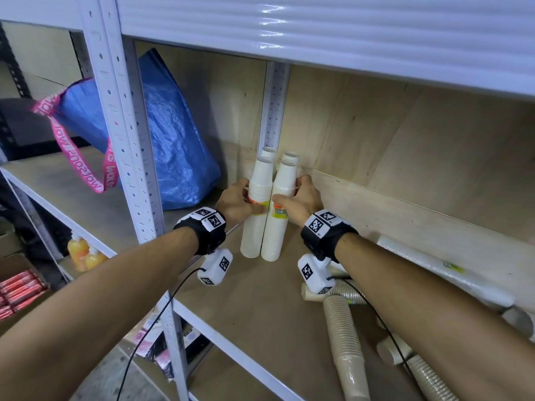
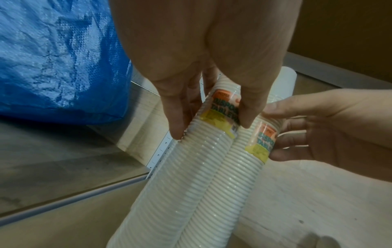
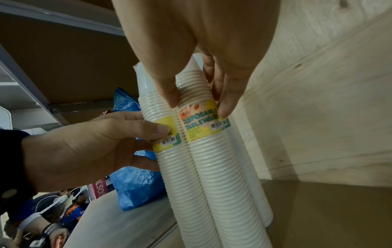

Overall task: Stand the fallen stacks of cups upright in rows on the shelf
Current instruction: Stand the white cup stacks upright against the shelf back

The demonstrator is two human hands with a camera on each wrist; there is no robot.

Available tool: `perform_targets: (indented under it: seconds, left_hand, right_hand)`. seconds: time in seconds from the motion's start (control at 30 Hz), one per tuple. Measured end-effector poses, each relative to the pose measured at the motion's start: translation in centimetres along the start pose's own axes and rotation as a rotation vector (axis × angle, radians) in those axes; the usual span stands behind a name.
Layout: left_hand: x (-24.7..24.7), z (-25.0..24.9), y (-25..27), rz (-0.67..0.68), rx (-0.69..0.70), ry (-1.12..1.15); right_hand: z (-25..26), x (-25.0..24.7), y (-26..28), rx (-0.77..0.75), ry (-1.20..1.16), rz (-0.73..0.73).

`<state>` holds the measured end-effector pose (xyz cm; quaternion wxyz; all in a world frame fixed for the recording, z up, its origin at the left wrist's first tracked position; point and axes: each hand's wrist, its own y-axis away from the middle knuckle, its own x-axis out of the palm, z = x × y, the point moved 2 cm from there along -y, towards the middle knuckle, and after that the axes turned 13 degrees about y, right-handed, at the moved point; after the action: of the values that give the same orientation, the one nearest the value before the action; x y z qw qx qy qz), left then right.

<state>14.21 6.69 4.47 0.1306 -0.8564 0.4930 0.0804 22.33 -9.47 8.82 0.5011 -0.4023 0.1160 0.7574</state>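
Two upright stacks of white cups stand side by side near the back left corner of the shelf point(image 1: 254, 311). My left hand point(image 1: 249, 198) grips the left stack point(image 1: 252, 240) at its orange and yellow label. My right hand point(image 1: 289, 190) grips the right stack point(image 1: 272, 243) at the same height. The left wrist view shows my left hand point(image 2: 212, 125) pinching its stack point(image 2: 191, 169) between thumb and fingers. In the right wrist view my right hand point(image 3: 198, 105) does the same on its stack point(image 3: 212, 167). Two more upright white stacks point(image 1: 269, 153) stand just behind.
Fallen brown cup stacks point(image 1: 344, 337) and a long wrapped white stack point(image 1: 434, 267) lie on the shelf to the right. A blue bag point(image 1: 173, 146) sits left of the cups, beyond the perforated post point(image 1: 124, 140). The upper shelf point(image 1: 318, 30) hangs low overhead.
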Motion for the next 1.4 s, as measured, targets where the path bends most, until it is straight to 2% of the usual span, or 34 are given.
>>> perform_targets:
  seconds: [0.2,0.37,0.57,0.8,0.9,1.03,1.17,1.4]
  left_hand:
    - [-0.3,-0.8,0.0,0.002,0.006,-0.035]
    - [-1.4,-3.5,-0.1,-0.034,0.060,-0.070]
    - [-2.9,-10.3,-0.2,-0.080,0.184,-0.084]
    - [-1.5,-19.3,0.2,-0.112,0.377,-0.089]
    - [1.2,-21.3,0.7,-0.049,0.415,-0.060]
    - [6.0,-21.1,1.0,0.091,0.410,-0.069]
    - [11.1,-19.7,1.1,0.215,0.389,-0.095]
    - [18.2,-14.9,0.9,0.483,0.250,-0.212]
  right_hand:
    - [-0.1,0.1,0.0,0.002,-0.014,-0.009]
    - [0.0,-1.3,0.0,-0.003,0.004,0.005]
    - [0.4,-6.0,-0.5,-0.064,0.118,-0.018]
    - [-2.9,-13.2,-0.4,-0.014,0.277,-0.069]
    - [-5.5,-16.2,0.3,0.039,0.321,-0.095]
    - [-9.3,-19.4,1.6,0.126,0.349,-0.116]
    - [-13.5,-21.9,3.3,0.200,0.384,-0.118]
    - [-21.2,-25.4,6.4,0.349,0.441,-0.104]
